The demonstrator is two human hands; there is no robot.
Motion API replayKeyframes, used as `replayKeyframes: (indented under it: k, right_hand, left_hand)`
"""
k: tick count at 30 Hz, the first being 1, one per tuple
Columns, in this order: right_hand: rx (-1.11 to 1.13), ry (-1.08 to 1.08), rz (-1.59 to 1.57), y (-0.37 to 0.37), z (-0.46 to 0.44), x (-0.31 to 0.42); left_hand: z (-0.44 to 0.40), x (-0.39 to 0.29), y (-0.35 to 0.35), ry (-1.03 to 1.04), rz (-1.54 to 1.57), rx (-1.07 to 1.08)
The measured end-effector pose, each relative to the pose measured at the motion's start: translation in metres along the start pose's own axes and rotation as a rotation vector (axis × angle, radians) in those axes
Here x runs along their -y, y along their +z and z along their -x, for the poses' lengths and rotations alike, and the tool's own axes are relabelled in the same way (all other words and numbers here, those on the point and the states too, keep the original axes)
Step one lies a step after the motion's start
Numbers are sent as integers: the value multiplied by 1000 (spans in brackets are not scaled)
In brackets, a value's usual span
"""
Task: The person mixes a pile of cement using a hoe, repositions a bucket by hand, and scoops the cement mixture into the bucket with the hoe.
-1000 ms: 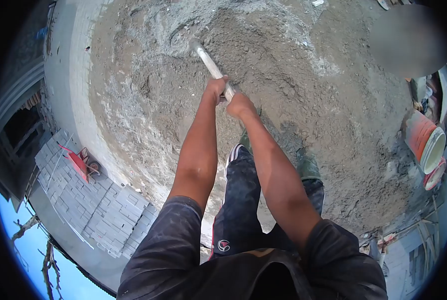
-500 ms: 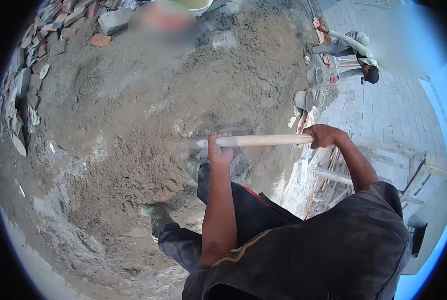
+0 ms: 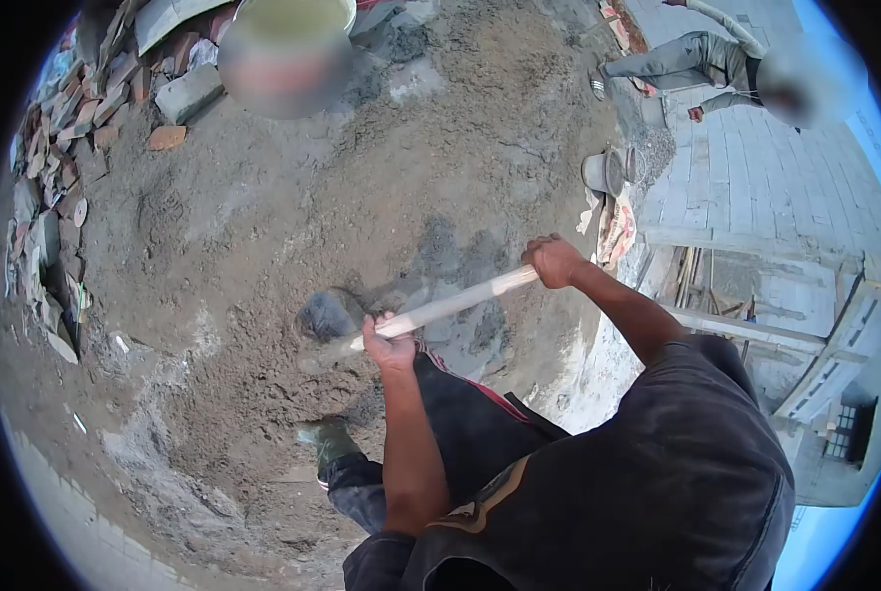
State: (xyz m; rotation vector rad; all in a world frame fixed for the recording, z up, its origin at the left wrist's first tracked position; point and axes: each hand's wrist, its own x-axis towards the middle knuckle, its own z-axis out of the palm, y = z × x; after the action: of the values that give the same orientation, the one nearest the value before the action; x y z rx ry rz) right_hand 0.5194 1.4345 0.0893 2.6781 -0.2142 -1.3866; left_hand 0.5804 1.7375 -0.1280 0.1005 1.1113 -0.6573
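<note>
Gripping handle (image 3: 460, 303), rough soil (image 3: 263, 217), piled rubble (image 3: 44, 238)

Handle (image 3: 460, 303) slants over grnd (image 3: 214, 192), L hand (image 3: 388, 349) on lower-L part, R hand (image 3: 555, 261) at upper-R end. Rubble (image 3: 91, 113) top L, bucket (image 3: 353, 16) R of it. Tubs (image 3: 598, 174) R edge of grnd, co-wkr (image 3: 691, 64) top R.

No text, brand, number or sign is legible.

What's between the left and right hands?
A stretch of pale wooden handle spans from the left hand to the right hand, with nothing else on it. Shows in the head view.
</note>
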Motion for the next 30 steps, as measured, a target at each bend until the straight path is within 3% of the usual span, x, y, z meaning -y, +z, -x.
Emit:
replayKeyframes:
  k: [2,4,5,7,10,11,12,14,15,16,20,22,25,27,30]
  right_hand:
    - [86,-301,-128,40,-67,136]
    - [98,-599,-340,76,-107,277]
    - [95,-725,-365,67,-110,349]
    - [184,-1003,-477,51,-103,483]
    - [248,-1164,-470,22,-54,660]
    - [283,-1233,-426,19,-36,715]
    - [353,-1265,-457,8,-14,765]
    - [347,-1309,-411,5,24,859]
    - [311,-1304,-400,13,36,900]
    - [322,-1295,-389,20,43,939]
    - [408,-1171,-340,87,1,1037]
    - [473,-1021,-278,128,-44,1020]
    - [473,-692,-190,179,-89,964]
    - [461,-585,-93,177,-93,935]
    - [512,-599,-134,163,-91,925]
  left_hand:
    - [-4,-137,-114,232,2,-330]
    - [65,-275,-200,413,-67,-369]
    - [127,-316,-186,528,-59,-560]
    - [232,-436,-276,765,22,-508]
    - [407,-512,-290,1145,52,-281]
    - [444,-513,-259,1347,48,-375]
    - [475,-535,-283,1411,52,-466]
    - [487,-555,-300,1673,-164,-919]
    - [485,-558,-301,1687,-297,-1069]
    - [475,-559,-308,1692,-276,-1078]
    - [389,-567,-387,1529,-361,-955]
    - [319,-569,-449,1391,-451,-916]
    - [229,-522,-459,870,-369,-815]
    - [207,-503,-450,818,-339,-794]
    - [216,-497,-434,779,-336,-761]
